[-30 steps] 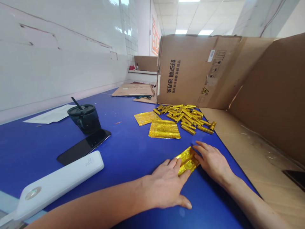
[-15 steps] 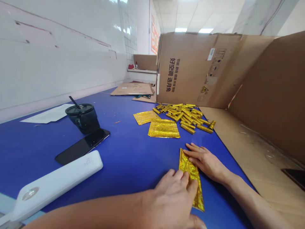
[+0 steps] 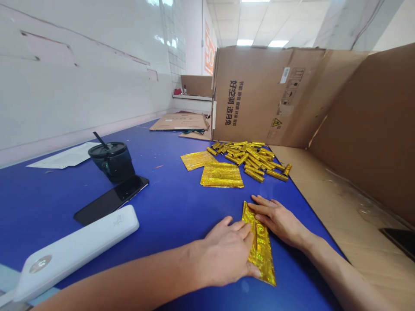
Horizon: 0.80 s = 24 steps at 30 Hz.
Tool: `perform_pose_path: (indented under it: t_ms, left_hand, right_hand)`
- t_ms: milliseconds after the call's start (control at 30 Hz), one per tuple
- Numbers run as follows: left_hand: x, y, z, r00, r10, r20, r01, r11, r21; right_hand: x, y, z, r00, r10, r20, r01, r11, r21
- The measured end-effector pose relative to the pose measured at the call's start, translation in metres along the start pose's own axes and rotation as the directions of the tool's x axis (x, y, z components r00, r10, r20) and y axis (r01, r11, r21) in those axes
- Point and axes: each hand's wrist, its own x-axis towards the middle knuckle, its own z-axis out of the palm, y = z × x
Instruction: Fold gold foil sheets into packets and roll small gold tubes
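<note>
A gold foil sheet, folded along its length, lies slantwise on the blue table near me. My left hand rests on its left edge, fingers laid over the foil and thumb apart near the lower end. Flat on the upper right part are the fingertips of my right hand, stretched out. Both hands are open. Beyond them is a stack of flat gold foil sheets, with another foil sheet behind it. To their right sits a pile of rolled gold foil tubes.
On the left of the blue table are a white oblong device, a black phone, a dark lidded cup and white paper. A large cardboard box stands behind; flat cardboard lies further back.
My left hand has shifted left and slightly away from me, uncovering more of the folded foil, and its thumb now lies on the lower part. My right hand stays nearly still.
</note>
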Motion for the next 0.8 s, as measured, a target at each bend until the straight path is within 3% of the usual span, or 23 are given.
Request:
perform_pose_path:
  t_ms: [300, 500, 667, 800]
  left_hand:
    - [0.003, 0.001, 0.007, 0.995, -0.006, -0.1, 0.005, 1.0, -0.008]
    - [0.003, 0.001, 0.006, 0.999, 0.008, -0.046, -0.008, 1.0, 0.019]
    - [0.002, 0.002, 0.007, 0.998, 0.018, -0.058, -0.016, 0.999, 0.036]
    - [0.001, 0.002, 0.007, 0.998, 0.021, -0.062, -0.019, 0.999, 0.041]
  right_hand:
    - [0.001, -0.001, 0.0, 1.0, -0.003, -0.014, 0.003, 1.0, 0.009]
    - [0.0, 0.001, -0.001, 0.997, 0.011, -0.074, -0.006, 0.997, 0.071]
    - [-0.002, 0.015, -0.013, 0.954, 0.214, -0.211, -0.175, 0.966, 0.188]
    - [-0.003, 0.017, -0.018, 0.954, 0.267, -0.137, -0.236, 0.949, 0.209]
